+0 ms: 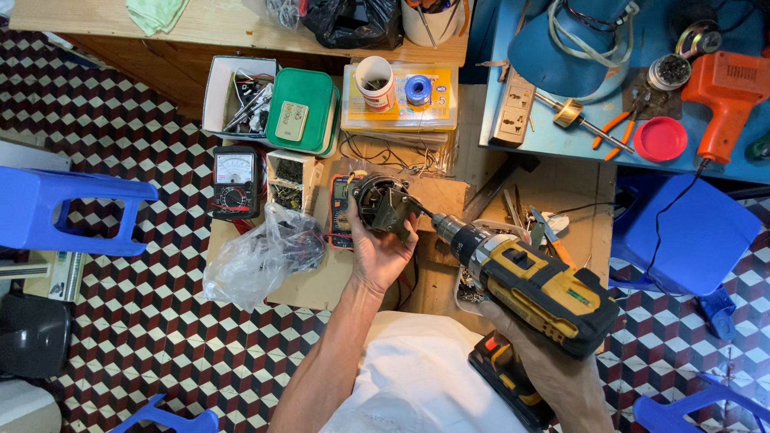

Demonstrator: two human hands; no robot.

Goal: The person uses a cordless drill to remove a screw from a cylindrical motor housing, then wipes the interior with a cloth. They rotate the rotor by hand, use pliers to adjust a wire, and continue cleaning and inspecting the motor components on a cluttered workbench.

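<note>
Your left hand [383, 244]: fingers wrapped round small motor [382, 202], held above bench [321, 285]. Your right hand [553, 369]: fingers gripping yellow cordless drill [525, 285], bit tip touching motor. Multimeter [235, 182] well left.

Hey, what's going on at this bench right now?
A person holds a small dark motor up in the left hand. The right hand grips a yellow and black cordless drill, its bit pointed at the motor's side. Below them is a low wooden board that carries a clear plastic bag and an analog multimeter. An orange heat gun lies on the blue table at right.
</note>
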